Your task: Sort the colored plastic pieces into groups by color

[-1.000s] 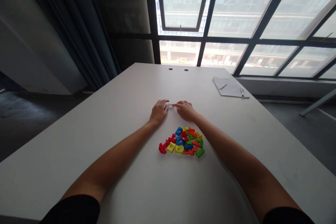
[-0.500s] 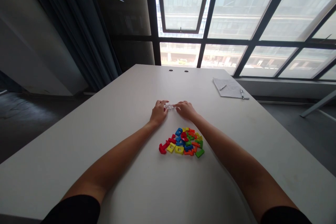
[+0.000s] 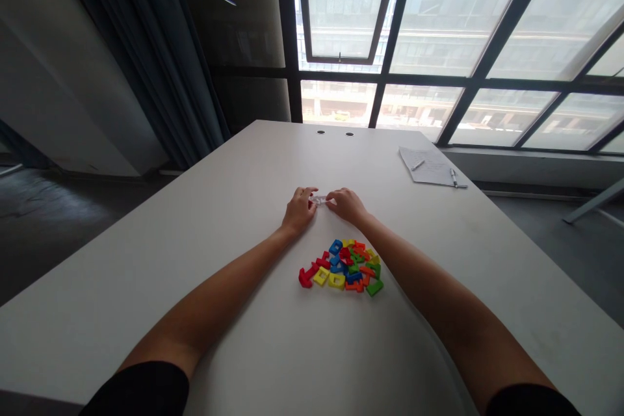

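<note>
Both arms reach out over a white table [image 3: 234, 208]. Between the hands lies a small clear plastic piece [image 3: 320, 199], too small for me to make out its kind. My left hand [image 3: 299, 209] has its fingers curled round the left end of it. From the other side, my right hand [image 3: 347, 204] grips the right end with fingertips and thumb. Nearer to me, between the forearms, a loose pile of coloured plastic blocks [image 3: 336, 280] in red, blue, yellow, green and orange lies on the tabletop.
Paper sheets [image 3: 429, 172] lie at the back right of the table with a pen [image 3: 418, 165] and another pen [image 3: 453, 176] on them. Two round cable holes [image 3: 350, 134] are near the far edge. Windows and a dark curtain [image 3: 146, 45] stand beyond.
The right fingers have drawn in from a stretched pose to close on the clear piece's right end. The whole view has shifted slightly.
</note>
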Tool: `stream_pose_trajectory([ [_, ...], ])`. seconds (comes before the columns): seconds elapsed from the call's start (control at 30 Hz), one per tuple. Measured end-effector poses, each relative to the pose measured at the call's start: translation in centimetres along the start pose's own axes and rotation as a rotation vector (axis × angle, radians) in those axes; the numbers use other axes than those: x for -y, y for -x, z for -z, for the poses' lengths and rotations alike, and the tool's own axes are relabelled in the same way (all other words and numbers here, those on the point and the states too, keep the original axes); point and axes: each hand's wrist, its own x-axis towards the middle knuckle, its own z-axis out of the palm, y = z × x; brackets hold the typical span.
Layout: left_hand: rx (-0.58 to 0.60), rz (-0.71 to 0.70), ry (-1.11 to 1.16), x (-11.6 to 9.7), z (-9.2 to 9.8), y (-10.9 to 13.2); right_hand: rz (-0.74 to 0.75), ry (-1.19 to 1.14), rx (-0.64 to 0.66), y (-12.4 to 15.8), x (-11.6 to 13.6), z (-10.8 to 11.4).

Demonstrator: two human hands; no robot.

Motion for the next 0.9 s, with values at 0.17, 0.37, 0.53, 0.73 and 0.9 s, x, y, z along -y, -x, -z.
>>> stream_pose_trajectory([
  [0.17,0.010,-0.052,0.076,-0.2,0.1,0.0,-0.025,-0.076,-0.034,1.6,-1.3,0.3],
  [0.37,0.103,-0.155,0.248,-0.7,0.5,0.7,-0.003,-0.301,-0.017,7.1,-2.7,1.9],
  [0.53,0.264,-0.102,0.366,-2.0,1.7,3.3,-0.043,-0.584,-0.008,12.9,-2.3,3.1],
  [0.73,0.415,-0.087,0.434,-4.0,3.6,6.9,-0.053,-0.774,0.068,15.1,-0.9,3.9],
  [0.9,0.334,-0.039,0.515,-3.2,3.5,6.7,-0.013,-0.709,0.045,14.2,-0.2,3.7],
])
